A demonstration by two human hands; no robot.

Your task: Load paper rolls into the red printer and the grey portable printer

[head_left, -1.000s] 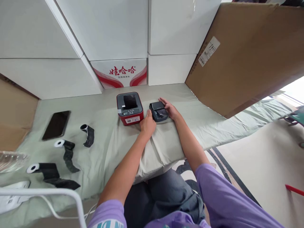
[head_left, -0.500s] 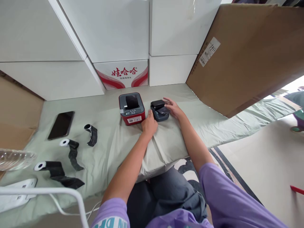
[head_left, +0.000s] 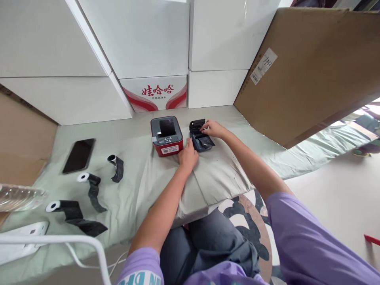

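Observation:
A small dark portable label printer [head_left: 202, 141] sits on the green cloth with its lid [head_left: 197, 124] tipped back. A dark strip [head_left: 207, 141] sticks out over its front. My left hand [head_left: 188, 156] holds the printer at its left side, fingers pointing forward and thumb near the front corner. From the right, my right hand [head_left: 213, 129] reaches over the opened printer, its bent fingertips at the lid's lower right edge; the fingers partly cover the inside. Just left of my left hand stands a larger red and black printer [head_left: 167, 136].
To the left lie a black phone [head_left: 78, 156] and black ribbon rolls [head_left: 89, 178] with loose tails. A clear bottle [head_left: 20, 197], a white power strip [head_left: 22, 241] and a white bar [head_left: 59, 238] are nearer. White boxes [head_left: 133, 35] line the back; a large carton [head_left: 308, 71] stands right.
The small printer's lid has swung up and back, showing its inside. My right hand has moved from the printer's right side to over its opening. The left hand stays at the printer's left side.

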